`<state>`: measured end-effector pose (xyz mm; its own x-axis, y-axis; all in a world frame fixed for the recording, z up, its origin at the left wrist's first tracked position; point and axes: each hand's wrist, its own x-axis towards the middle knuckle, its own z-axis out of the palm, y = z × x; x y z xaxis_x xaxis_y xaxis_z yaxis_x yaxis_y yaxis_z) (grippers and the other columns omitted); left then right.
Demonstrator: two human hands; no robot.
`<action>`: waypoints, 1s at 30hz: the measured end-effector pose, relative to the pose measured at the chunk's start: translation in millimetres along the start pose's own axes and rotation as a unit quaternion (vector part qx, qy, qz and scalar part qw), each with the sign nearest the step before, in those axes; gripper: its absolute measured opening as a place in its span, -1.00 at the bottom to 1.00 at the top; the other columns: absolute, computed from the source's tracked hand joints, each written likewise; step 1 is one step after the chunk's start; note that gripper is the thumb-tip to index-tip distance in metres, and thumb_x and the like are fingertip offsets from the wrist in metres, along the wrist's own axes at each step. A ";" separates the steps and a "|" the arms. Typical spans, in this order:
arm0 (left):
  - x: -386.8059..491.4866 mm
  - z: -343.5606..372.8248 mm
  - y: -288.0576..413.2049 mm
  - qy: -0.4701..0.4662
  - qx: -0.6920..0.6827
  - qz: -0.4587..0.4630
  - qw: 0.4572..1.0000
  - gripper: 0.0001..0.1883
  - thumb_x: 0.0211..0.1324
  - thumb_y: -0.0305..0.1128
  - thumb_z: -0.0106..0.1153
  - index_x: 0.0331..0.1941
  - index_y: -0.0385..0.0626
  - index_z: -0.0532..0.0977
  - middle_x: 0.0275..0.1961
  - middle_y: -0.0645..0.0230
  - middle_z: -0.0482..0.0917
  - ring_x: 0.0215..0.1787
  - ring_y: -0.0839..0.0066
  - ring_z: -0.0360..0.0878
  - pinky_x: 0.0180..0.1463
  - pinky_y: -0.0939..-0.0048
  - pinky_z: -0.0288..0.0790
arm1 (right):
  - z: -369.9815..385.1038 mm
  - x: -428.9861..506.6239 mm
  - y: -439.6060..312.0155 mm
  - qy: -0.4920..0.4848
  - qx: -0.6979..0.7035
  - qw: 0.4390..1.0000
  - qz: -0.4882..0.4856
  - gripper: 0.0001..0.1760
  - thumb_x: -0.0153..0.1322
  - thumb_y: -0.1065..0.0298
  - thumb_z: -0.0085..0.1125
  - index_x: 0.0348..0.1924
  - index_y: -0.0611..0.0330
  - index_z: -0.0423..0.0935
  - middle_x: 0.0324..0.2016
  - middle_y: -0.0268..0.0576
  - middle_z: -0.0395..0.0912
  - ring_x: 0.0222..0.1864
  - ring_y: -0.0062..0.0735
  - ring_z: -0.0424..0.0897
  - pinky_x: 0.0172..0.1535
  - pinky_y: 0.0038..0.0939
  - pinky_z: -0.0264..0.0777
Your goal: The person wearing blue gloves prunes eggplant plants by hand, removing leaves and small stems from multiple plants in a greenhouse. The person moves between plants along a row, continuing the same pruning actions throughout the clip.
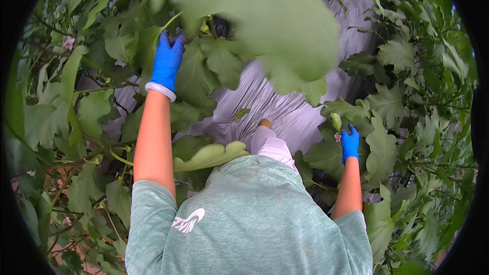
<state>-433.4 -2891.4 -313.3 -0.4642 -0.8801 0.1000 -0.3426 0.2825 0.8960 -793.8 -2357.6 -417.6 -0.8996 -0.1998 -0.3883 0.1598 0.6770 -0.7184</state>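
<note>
My left hand (168, 57), in a blue glove with a white band at the wrist, reaches up among the leaves. Its fingers touch or lie beside a pale green leaf stalk (172, 21); whether they grip it is hidden. A large blurred leaf (259, 19) hangs close to the camera, to the right of this hand. My right hand (350, 143), also blue-gloved, is lower at the right, beside a pale green bud or small fruit (336, 121) and a pink flower (337, 138). Its fingertips are bent near the leaves, and what lies between them cannot be made out.
Leafy plants with lobed leaves (395, 55) and thin branches crowd both sides. Shiny grey plastic sheeting (267, 95) covers the ground between them, with a foot (265, 123) on it. A pink flower (68, 42) shows at the upper left.
</note>
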 end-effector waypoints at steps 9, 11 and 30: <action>-31.6 198.1 87.5 -0.186 0.337 0.293 0.875 -0.39 0.27 -0.06 0.01 0.32 -0.05 0.20 0.16 -0.07 0.42 0.24 0.04 0.37 0.40 -0.04 0.04 | 42.8 38.1 -56.9 -0.084 0.002 0.982 -0.170 -0.57 0.36 0.40 0.18 0.10 0.30 0.48 0.00 -0.02 0.52 -0.12 -0.32 0.57 0.00 -0.39 0.45; -21.9 209.9 69.1 -0.289 0.380 0.233 0.847 -0.41 0.24 -0.03 0.02 0.26 -0.07 0.25 0.12 -0.06 0.45 0.20 0.06 0.40 0.34 -0.02 0.10 | 43.4 62.8 -76.2 -0.117 0.009 0.977 -0.177 -0.58 0.37 0.41 0.16 0.09 0.29 0.48 0.00 -0.03 0.52 -0.11 -0.34 0.57 -0.02 -0.41 0.45; 29.5 290.3 -111.8 0.132 0.134 -0.327 0.926 -0.56 0.20 -0.12 0.03 0.01 -0.22 0.51 -0.01 -0.05 0.58 0.07 0.03 0.53 0.13 0.21 0.37 | 51.8 195.2 -355.1 -0.601 0.138 0.718 -0.321 -0.31 0.40 0.53 -0.02 0.40 0.21 0.06 0.14 0.06 0.43 0.07 -0.20 0.53 0.10 -0.36 0.38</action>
<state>-645.9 -2838.2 -536.1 0.1179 -0.9490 -0.2924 -0.6874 -0.2904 0.6656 -1005.0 -2673.7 -268.1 0.1519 -0.9881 -0.0238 0.0924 0.0382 -0.9950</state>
